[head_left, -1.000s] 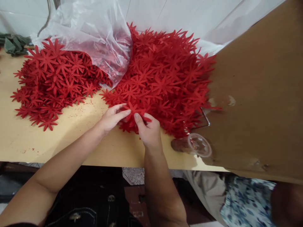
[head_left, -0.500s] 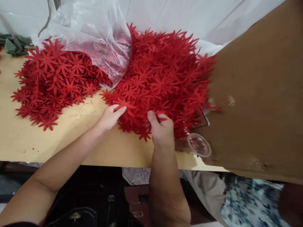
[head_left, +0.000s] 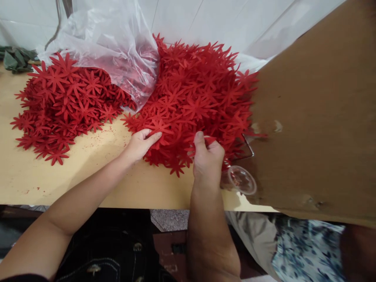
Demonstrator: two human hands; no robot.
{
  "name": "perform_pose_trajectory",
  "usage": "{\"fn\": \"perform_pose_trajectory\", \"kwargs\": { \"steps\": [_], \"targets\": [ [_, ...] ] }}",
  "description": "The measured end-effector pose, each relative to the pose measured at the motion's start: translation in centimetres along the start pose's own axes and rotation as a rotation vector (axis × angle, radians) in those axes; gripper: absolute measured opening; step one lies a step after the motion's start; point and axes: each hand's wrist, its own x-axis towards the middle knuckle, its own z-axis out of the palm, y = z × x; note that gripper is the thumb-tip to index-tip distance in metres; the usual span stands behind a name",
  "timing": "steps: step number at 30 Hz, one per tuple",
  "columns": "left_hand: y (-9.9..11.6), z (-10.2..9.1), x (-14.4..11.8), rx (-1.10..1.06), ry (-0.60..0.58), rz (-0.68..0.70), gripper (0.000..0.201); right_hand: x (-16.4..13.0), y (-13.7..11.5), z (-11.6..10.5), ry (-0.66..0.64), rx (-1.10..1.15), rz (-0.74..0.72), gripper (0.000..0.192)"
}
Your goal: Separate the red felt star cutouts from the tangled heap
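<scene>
A large heap of red flower-shaped cutouts (head_left: 202,86), each with several narrow petals, covers the middle of the table. At the heap's near left edge, my left hand (head_left: 141,145) pinches a red flower cutout (head_left: 159,126) between thumb and fingers. My right hand (head_left: 208,156) is at the near right edge, its thumb pressed against curled fingers. Red petals show between them, while the rest of that cutout is hidden by the hand or blends into the heap.
A second pile of red cutouts (head_left: 61,107) spills from a clear plastic bag (head_left: 117,51) on the left. Right of my right hand lies a clear plastic cup (head_left: 242,180), beside a large brown cardboard sheet (head_left: 311,117). Green fabric leaves (head_left: 17,58) lie far left. Another person's patterned clothing (head_left: 308,250) shows lower right.
My right hand has shifted right, widening the gap from my left hand, which stays at the heap's left edge. The whole view has drifted slightly.
</scene>
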Motion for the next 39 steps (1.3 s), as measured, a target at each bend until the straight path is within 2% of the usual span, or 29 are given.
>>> {"fn": "perform_pose_trajectory", "kwargs": {
  "steps": [3, 6, 10, 13, 16, 21, 23, 26, 28, 30, 32, 34, 36, 39],
  "targets": [
    [-0.3, 0.1, 0.4, 0.074, 0.015, 0.023, 0.019, 0.7, 0.5, 0.0, 0.017, -0.042, -0.080, 0.034],
    [-0.4, 0.4, 0.9, 0.083, 0.001, 0.040, 0.019, 1.4, 1.6, -0.1, -0.049, -0.070, -0.160, 0.032],
    [-0.2, 1.0, 1.1, 0.061, -0.052, 0.052, 0.023, 1.9, 2.9, -0.6, -0.144, -0.156, -0.266, 0.062],
    [0.0, 1.3, 0.9, 0.072, -0.075, 0.062, 0.035, 1.6, 2.9, -0.9, -0.103, -0.259, -0.370, 0.069],
    [0.2, 1.6, 0.9, 0.068, -0.086, 0.040, 0.037, 1.0, 1.9, -0.9, -0.058, -0.336, -0.439, 0.061],
    [-0.3, 1.8, 1.3, 0.053, -0.093, 0.028, 0.009, -0.2, -0.3, -0.9, 0.031, -0.492, -0.583, 0.040],
    [-0.6, 1.8, 1.5, 0.075, -0.068, 0.058, 0.004, -0.8, -0.8, -0.7, -0.009, -0.445, -0.567, 0.037],
    [-0.8, 2.1, 1.9, 0.109, -0.060, 0.122, 0.007, -1.8, -1.1, -0.3, -0.146, -0.357, -0.516, 0.043],
    [-0.8, 2.4, 2.1, 0.162, -0.069, 0.138, 0.008, -2.1, -1.1, -0.1, -0.211, -0.389, -0.539, 0.046],
    [-0.8, 2.7, 2.1, 0.242, -0.082, 0.142, 0.013, -2.2, -1.0, -0.1, -0.252, -0.436, -0.557, 0.038],
    [-0.8, 2.8, 2.0, 0.339, -0.121, 0.150, 0.021, -1.9, -0.7, -0.2, -0.274, -0.417, -0.509, 0.027],
    [-0.7, 2.7, 1.8, 0.485, -0.175, 0.172, 0.024, -1.6, -0.5, -0.4, -0.266, -0.314, -0.396, 0.025],
    [-0.5, 2.7, 1.4, 0.698, -0.214, 0.218, 0.028, -1.2, -0.4, -0.6, -0.256, -0.191, -0.280, 0.032],
    [-0.2, 2.7, 0.7, 0.995, -0.249, 0.376, 0.031, -0.7, -0.4, -0.7, -0.323, -0.086, -0.181, 0.045]
  ]
}}
